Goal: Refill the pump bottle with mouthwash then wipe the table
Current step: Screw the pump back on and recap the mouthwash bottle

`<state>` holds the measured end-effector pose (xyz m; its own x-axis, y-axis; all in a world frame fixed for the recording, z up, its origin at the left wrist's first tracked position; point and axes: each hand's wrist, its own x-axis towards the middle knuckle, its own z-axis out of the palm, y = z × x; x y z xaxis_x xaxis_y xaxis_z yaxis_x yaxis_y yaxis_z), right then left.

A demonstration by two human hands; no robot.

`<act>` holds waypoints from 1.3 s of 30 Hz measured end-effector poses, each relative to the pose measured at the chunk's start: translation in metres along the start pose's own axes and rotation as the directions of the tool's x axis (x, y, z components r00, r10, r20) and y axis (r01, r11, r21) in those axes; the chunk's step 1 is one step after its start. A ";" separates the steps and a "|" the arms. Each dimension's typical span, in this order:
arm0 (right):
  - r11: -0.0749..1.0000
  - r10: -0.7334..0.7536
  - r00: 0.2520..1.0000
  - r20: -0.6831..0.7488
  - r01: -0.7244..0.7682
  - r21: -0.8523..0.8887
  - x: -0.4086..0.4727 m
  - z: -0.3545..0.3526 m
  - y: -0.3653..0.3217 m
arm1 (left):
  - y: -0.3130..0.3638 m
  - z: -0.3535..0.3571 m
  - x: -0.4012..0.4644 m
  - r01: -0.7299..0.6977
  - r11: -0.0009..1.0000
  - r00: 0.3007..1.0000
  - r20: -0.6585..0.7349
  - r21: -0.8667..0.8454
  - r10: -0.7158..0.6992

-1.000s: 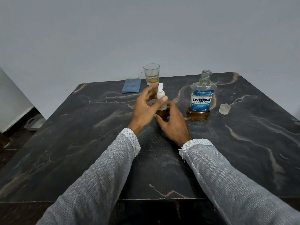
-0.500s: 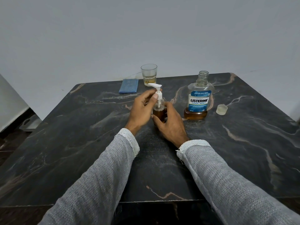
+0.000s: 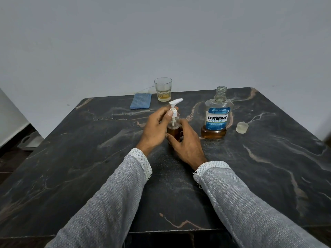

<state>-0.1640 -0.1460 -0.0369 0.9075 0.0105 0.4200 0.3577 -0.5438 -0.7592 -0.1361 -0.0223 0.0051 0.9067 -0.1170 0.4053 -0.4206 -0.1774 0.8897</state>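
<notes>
A small clear pump bottle holding amber liquid stands upright mid-table. My right hand wraps its lower body. My left hand pinches the white pump collar, and the nozzle points right. To the right stands the uncapped Listerine mouthwash bottle, amber liquid low in it. Its clear cap lies on the table further right. A folded blue cloth lies at the far edge of the dark marble table.
A drinking glass with a little amber liquid stands at the far edge beside the cloth. A grey wall rises right behind the table. A grey object sits on the floor at left.
The pump head has turned: the nozzle pointed upward, then left, and now points right. My left fingers have shifted on the collar while my right hand kept hold of the bottle.
</notes>
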 end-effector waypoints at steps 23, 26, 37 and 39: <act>1.000 0.004 1.000 -0.007 -0.004 0.005 0.000 0.000 0.001 | -0.001 0.010 0.000 0.078 0.996 0.988 -0.128 -0.050 -0.084; 1.000 -0.011 1.000 -0.016 0.011 0.009 0.000 0.001 0.001 | 0.000 0.009 0.002 0.078 0.997 0.988 -0.128 -0.030 -0.081; 1.000 -0.013 1.000 0.010 0.013 -0.003 0.001 0.002 0.004 | 0.004 -0.010 0.006 0.058 0.997 0.991 0.120 -0.052 -0.051; 1.000 -0.009 1.000 0.013 0.009 -0.001 0.000 0.002 0.003 | 0.004 -0.006 0.003 0.068 0.996 0.996 0.057 -0.063 -0.064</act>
<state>-0.1620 -0.1465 -0.0400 0.9072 0.0261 0.4199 0.3653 -0.5441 -0.7553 -0.1354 -0.0174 0.0112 0.9284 -0.1611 0.3348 -0.3555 -0.1230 0.9266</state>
